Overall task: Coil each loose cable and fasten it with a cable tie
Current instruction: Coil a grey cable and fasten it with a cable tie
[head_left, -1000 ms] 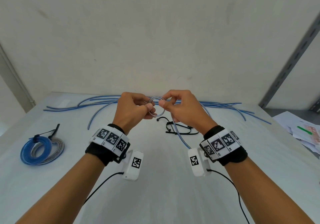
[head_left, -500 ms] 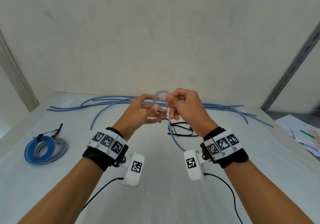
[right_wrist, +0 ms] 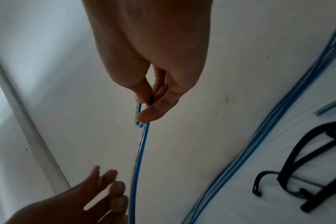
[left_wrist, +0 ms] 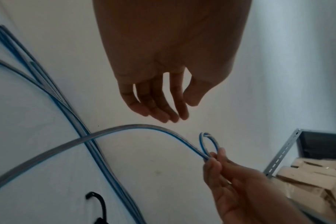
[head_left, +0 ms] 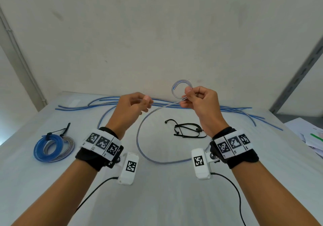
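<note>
Cable small loop pinched in right hand, left hand loose

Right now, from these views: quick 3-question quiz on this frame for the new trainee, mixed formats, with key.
1. True or false: the left hand grips the cable.
2. Which hand pinches the small coil? A) left B) right C) both
3. Fill in: the black cable ties lie on the ____.

Key: 1 false, its fingers are open beside the cable; 2 B, the right hand; 3 table.
</note>
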